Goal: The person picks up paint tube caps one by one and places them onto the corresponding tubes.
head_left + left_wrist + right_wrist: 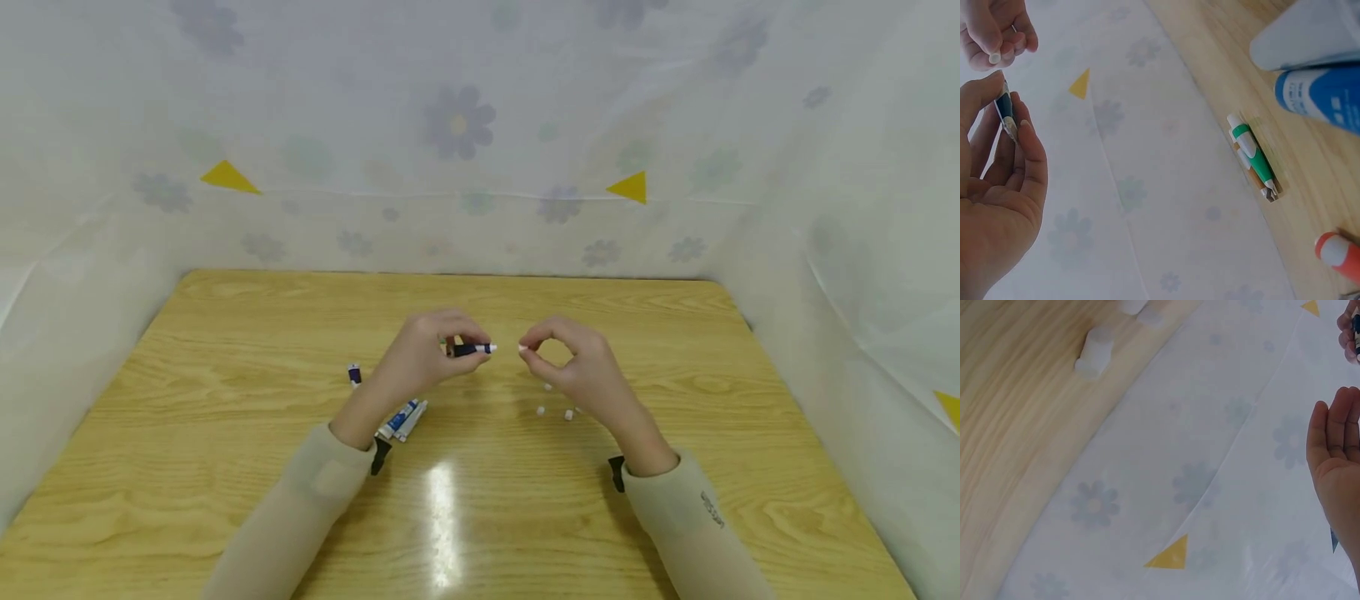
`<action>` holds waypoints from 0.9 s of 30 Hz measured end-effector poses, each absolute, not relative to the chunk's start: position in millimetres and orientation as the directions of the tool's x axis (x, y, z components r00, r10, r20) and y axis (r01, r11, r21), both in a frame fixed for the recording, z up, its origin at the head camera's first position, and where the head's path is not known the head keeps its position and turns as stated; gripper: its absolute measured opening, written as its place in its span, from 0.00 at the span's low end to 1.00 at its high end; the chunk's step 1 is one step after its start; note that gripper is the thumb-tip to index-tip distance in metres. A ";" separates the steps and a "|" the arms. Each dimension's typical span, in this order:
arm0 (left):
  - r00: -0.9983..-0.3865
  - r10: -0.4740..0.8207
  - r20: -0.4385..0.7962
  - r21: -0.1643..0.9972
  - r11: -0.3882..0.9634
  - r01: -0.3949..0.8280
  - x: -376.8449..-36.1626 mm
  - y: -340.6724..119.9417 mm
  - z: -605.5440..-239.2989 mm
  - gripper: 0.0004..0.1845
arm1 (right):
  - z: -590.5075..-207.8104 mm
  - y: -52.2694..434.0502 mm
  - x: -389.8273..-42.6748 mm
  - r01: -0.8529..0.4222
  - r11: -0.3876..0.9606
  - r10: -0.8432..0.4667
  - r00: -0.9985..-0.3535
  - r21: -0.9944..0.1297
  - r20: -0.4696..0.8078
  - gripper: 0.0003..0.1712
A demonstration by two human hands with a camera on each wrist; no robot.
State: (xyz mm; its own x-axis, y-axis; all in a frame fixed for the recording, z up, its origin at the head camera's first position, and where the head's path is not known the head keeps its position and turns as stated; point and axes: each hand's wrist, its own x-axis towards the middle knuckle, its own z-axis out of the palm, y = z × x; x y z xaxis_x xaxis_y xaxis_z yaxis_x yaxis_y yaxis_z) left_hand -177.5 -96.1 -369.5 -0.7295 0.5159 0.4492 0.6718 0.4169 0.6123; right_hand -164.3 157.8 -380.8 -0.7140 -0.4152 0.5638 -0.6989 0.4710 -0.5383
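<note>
My left hand (423, 346) pinches a small dark blue paint tube (468, 350) lying sideways, its white nozzle pointing right. Across a short gap, my right hand (585, 362) holds a tiny white cap (522, 347) between thumb and fingertip. The left wrist view shows the tube's blue and white side (1005, 109) between the left fingers, and the white cap (994, 57) at the right fingertips above it. In the right wrist view the right hand (1338, 444) is cut off by the frame edge.
Several loose white caps (568, 415) lie on the wooden table (480, 517) below my right hand. Near my left wrist are a blue and white tube (402, 417) and another dark tube (354, 373). Green (1254, 153) and red (1338, 253) tubes also lie there.
</note>
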 end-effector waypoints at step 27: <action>-0.691 0.543 0.477 0.623 0.345 0.702 -170.6 -91.0 -369.5 0.05 | -383.6 146.0 -160.2 -0.738 0.405 -0.449 -0.675 -0.540 0.586 0.10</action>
State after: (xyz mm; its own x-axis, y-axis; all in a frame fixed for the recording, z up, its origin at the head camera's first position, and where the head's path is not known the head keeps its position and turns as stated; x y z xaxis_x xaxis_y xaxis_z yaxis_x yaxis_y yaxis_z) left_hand -170.6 -91.0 -369.5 -0.6907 0.5433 0.4773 0.7018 0.3446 0.6234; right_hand -160.2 146.0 -383.6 -0.6747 -0.4486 0.5861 -0.7380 0.4046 -0.5400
